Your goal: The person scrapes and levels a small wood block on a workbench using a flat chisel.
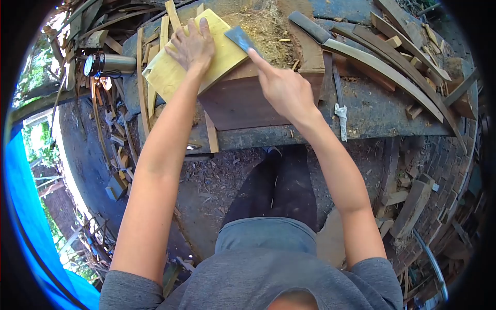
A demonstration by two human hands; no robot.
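Note:
My left hand (pixel 194 46) lies with its fingers spread on a pale yellow wooden board (pixel 178 77), pressing on its upper face. The board sits tilted across a thick brown wood block (pixel 245 103), overlapping its left part. My right hand (pixel 287 88) is closed round a chisel with a wide flat metal blade (pixel 240 39), the index finger stretched along the blade. The handle is hidden inside the hand. The blade's wide end points up and left, close to the board's right edge. Sawdust and chips (pixel 266 31) cover the block's top beyond the blade.
To the right lies a long tool with a dark metal end and curved wooden handle (pixel 372 59), beside curved wood strips (pixel 413 57). A slim tool with a white-wrapped grip (pixel 341 116) lies near the bench (pixel 367 124) edge. A metal flask (pixel 116 64) stands among scraps at left.

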